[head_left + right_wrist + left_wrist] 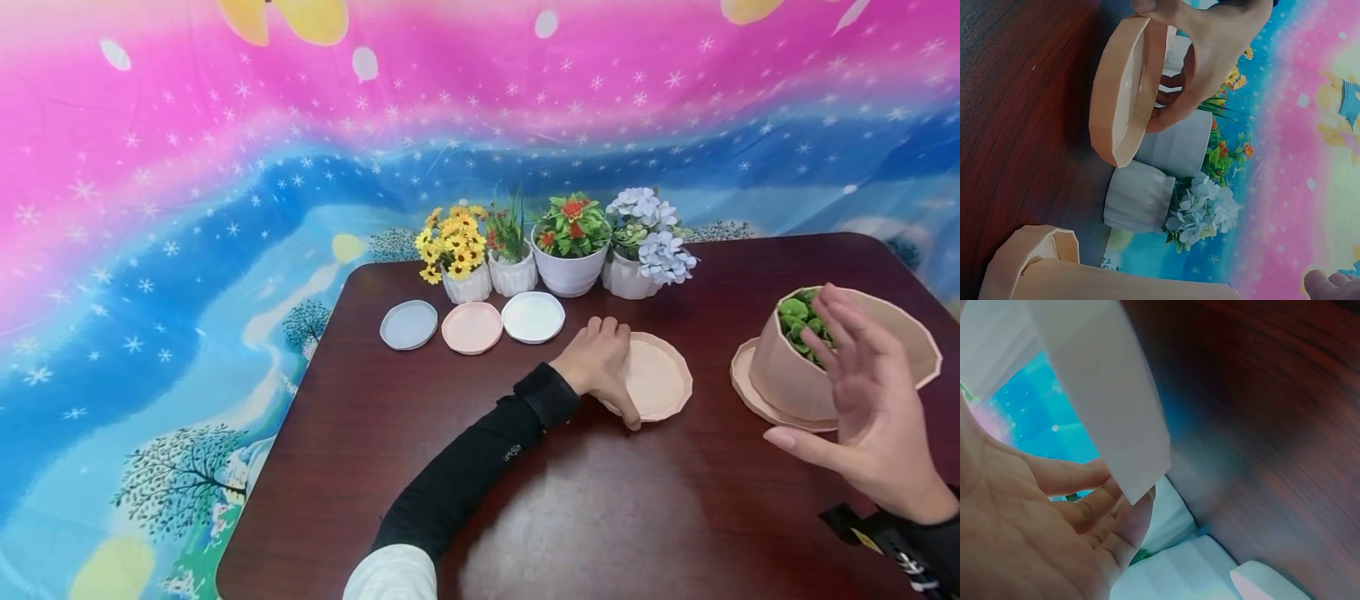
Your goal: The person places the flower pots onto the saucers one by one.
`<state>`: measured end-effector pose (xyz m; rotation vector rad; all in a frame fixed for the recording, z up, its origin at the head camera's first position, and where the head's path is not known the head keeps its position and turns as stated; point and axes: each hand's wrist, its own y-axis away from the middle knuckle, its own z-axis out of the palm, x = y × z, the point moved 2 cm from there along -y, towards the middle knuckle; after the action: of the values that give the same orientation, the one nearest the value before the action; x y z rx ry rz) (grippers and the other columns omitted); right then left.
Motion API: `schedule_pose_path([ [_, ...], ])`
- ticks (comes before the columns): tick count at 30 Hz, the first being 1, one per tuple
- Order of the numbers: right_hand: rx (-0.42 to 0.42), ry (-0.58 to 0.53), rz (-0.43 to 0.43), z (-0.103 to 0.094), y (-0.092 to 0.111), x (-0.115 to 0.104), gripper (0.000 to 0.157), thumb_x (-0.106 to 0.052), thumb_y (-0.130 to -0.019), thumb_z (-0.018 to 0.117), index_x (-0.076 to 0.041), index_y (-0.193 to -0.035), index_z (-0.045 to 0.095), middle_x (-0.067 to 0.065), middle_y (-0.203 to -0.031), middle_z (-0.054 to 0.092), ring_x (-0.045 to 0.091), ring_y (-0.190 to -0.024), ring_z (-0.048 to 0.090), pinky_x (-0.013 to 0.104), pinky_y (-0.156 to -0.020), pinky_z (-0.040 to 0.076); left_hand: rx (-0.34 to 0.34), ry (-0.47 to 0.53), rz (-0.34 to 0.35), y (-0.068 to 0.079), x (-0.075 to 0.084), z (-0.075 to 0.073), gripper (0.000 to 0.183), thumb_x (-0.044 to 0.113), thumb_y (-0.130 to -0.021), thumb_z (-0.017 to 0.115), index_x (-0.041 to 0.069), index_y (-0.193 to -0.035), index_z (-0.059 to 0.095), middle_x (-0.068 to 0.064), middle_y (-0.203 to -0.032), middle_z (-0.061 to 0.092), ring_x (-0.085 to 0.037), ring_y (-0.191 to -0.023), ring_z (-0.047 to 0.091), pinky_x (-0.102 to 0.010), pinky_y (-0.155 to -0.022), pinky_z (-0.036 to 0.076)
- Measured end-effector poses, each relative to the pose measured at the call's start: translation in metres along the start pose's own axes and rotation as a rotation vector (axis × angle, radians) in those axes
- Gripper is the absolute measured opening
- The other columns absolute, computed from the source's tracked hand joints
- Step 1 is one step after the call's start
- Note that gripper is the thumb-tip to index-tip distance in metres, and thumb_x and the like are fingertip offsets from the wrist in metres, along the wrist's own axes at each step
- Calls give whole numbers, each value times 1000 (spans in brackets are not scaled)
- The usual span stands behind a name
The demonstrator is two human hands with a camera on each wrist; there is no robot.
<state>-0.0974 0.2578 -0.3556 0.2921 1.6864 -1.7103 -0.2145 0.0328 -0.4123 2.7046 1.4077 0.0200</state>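
Observation:
My left hand (600, 367) holds a beige saucer (660, 379) by its left side, thumb at the near edge and fingers at the far edge. In the left wrist view, the saucer's pale rim (1107, 394) crosses in front of the fingers (1129, 525). Whether the saucer touches the table is hard to tell. My right hand (873, 400) is raised with extended fingers, in front of a large beige pot (787, 371) with a green leafy plant (798, 321). That pot stands on another beige saucer (742, 379). Only fingertips (1332, 284) of this hand show in the right wrist view.
Along the back of the dark wooden table (420, 433) stand potted yellow flowers (453, 242), a grassy plant (510, 233), red flowers (573, 225) and pale blue flowers (652, 229). Before them lie a grey saucer (408, 325), a pink saucer (472, 327) and a white saucer (533, 317).

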Motion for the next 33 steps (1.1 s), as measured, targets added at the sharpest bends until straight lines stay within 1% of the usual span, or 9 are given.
schedule_pose_path([
  [5,-12,-10,-6,-1,2,2,107,3,-74,98,17,-156,31,22,-170,29,28,-159,28,29,-125,26,1,-4,4,-3,2,2,116,84,-46,91,12,-131,59,-1,-117,56,-15,-107,47,-22,-88,48],
  [12,-15,6,2,0,2,3,106,0,-75,98,17,-155,31,21,-170,30,27,-157,31,28,-125,26,-26,-9,-6,-4,4,4,121,84,-47,91,11,-138,58,-1,-122,56,-15,-109,47,-22,-90,48],
  [17,-31,5,-3,2,3,3,105,0,-76,97,17,-155,30,21,-170,30,27,-157,31,29,-126,26,-37,-7,-12,-5,5,7,120,83,-47,91,12,-138,58,-1,-123,56,-15,-109,48,-22,-91,48],
  [22,-41,22,3,1,3,5,108,-1,-76,98,18,-156,28,22,-171,28,28,-158,29,31,-126,25,-50,12,-8,-5,5,7,121,83,-47,92,12,-138,57,-2,-123,56,-16,-110,47,-22,-90,48],
  [24,-41,11,3,0,3,8,110,1,-74,98,18,-156,28,24,-170,27,29,-158,29,32,-126,26,-59,25,-9,-5,5,8,122,83,-47,92,12,-140,57,-2,-124,56,-16,-111,47,-22,-91,48],
  [27,-49,29,14,-2,1,12,111,0,-74,98,18,-157,26,25,-171,24,30,-159,28,32,-127,26,-70,48,-15,-4,4,9,125,83,-46,93,12,-142,56,-1,-126,55,-16,-113,46,-23,-92,48],
  [30,-36,23,44,-5,-3,18,112,7,-73,96,16,-159,25,25,-172,24,30,-160,26,31,-127,26,-74,58,-17,-4,3,11,131,84,-47,92,11,-149,52,-2,-132,54,-16,-117,45,-24,-95,47],
  [33,8,4,91,-8,-9,26,108,19,-73,88,13,-160,25,24,-171,27,31,-159,25,31,-126,26,-86,67,-22,-2,1,13,141,85,-49,90,10,-159,43,-2,-142,52,-17,-123,44,-26,-101,45],
])
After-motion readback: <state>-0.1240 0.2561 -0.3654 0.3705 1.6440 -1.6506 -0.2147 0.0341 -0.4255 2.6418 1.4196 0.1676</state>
